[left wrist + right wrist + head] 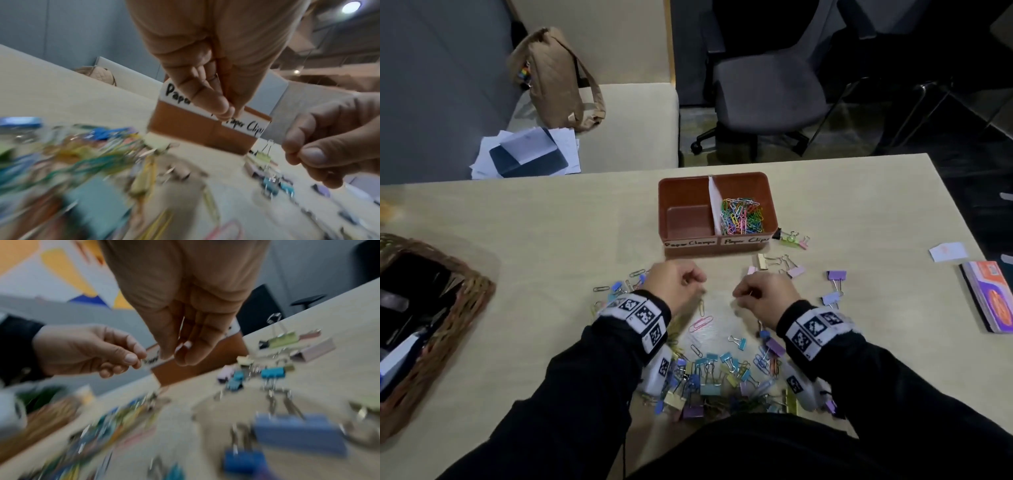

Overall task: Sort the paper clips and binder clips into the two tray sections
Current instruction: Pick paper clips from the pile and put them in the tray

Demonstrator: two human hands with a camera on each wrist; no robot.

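The table (pixel 551 219) carried a brown two-section tray (pixel 717 248): paper clips (pixel 741 216) filled its right section. Binder clips (pixel 709 383) lay heaped nearer the person. Left hand (pixel 674 284) — fingers curled, contents indiscernible. Right hand (pixel 767 296) pinched a thin wire clip (pixel 181 328).

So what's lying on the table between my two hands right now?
In the head view, bare table separates the left hand and right hand; a pink paper clip and a yellowish one lie just nearer you.
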